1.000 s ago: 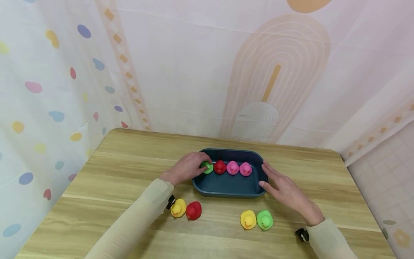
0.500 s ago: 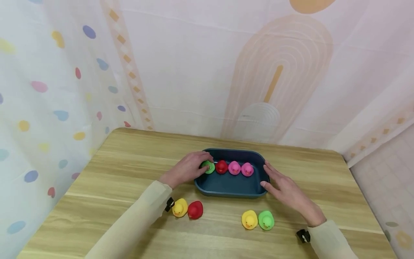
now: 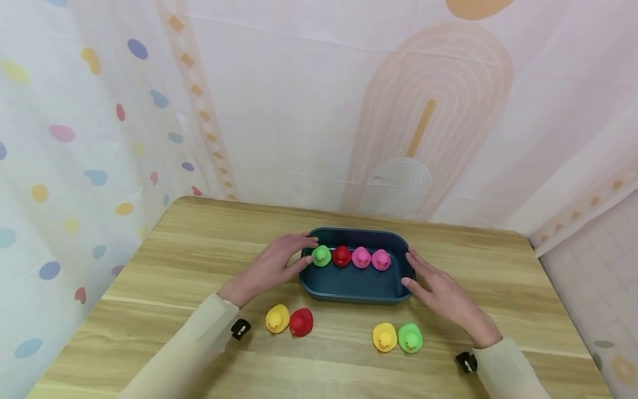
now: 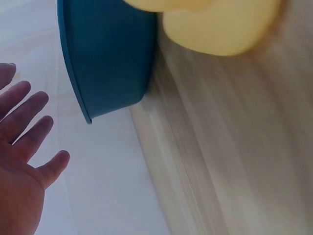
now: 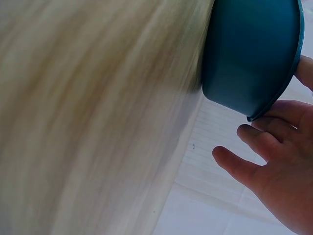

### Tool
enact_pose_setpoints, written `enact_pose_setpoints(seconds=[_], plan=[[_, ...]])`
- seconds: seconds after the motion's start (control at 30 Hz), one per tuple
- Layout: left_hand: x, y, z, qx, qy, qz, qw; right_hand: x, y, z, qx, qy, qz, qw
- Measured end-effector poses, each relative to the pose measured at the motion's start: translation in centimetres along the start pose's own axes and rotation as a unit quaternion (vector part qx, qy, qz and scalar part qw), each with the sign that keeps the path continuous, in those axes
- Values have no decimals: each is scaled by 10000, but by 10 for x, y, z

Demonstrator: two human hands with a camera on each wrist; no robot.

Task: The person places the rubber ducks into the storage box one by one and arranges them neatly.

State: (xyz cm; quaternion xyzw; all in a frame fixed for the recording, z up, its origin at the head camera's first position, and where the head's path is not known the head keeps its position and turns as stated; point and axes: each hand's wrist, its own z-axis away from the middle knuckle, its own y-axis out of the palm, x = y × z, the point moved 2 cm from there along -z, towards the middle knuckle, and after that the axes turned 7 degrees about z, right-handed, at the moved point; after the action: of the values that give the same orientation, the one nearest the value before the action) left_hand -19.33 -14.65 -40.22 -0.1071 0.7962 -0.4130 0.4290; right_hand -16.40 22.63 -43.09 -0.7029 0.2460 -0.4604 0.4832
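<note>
Okay, left hand (image 3: 271,267) is hovering, fingers spread, with a green rubbery-looking toy duck (image 3: 322,256) sitting just beside them inside a dark-blue round-cornered tray (image 3: 354,284); right hand (image 3: 443,293) is touching the opposite rim, fingers straightish. Lightly steadying there, keeping left fingers off the duck, seems best. No brands or writing showing.

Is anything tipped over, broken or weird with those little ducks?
Nothing stands out. The four ducks in the tray stand upright in a neat row; the yellow-red pair and yellow-green pair in front of it are upright too. No damage shows.
</note>
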Motion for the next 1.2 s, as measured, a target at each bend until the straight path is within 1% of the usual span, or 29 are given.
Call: enact_pose_setpoints(seconds=[0.07, 0.17, 0.23, 0.33, 0.57, 0.77, 0.9, 1.07, 1.2], plan=[[0, -3, 8, 27, -10, 5, 10000, 0, 0, -1, 13, 28, -12, 10000], [0, -7, 18, 122, -143, -37, 9998, 0, 0, -1, 33, 64, 3, 10000], [0, -8, 24, 169, -251, -78, 9995, -1, 0, 0, 51, 97, -4, 9999], [-1, -8, 31, 221, -284, -142, 9993, -2, -1, 1, 57, 108, 20, 9999], [1, -7, 45, 256, -36, -290, 9992, -3, -1, 3, -16, 97, 6, 10000], [1, -2, 56, 374, -82, -439, 9983, -4, -2, 3, 23, 111, -19, 9999], [1, 2, 63, 385, -92, -527, 9978, -4, -2, 3, 59, 121, -15, 9999], [1, 6, 73, 397, 44, -756, 9963, -3, -3, 2, 68, 95, -13, 9999], [2, 5, 80, 411, 157, -907, 9949, -2, -5, 0, 67, 58, -3, 10000]])
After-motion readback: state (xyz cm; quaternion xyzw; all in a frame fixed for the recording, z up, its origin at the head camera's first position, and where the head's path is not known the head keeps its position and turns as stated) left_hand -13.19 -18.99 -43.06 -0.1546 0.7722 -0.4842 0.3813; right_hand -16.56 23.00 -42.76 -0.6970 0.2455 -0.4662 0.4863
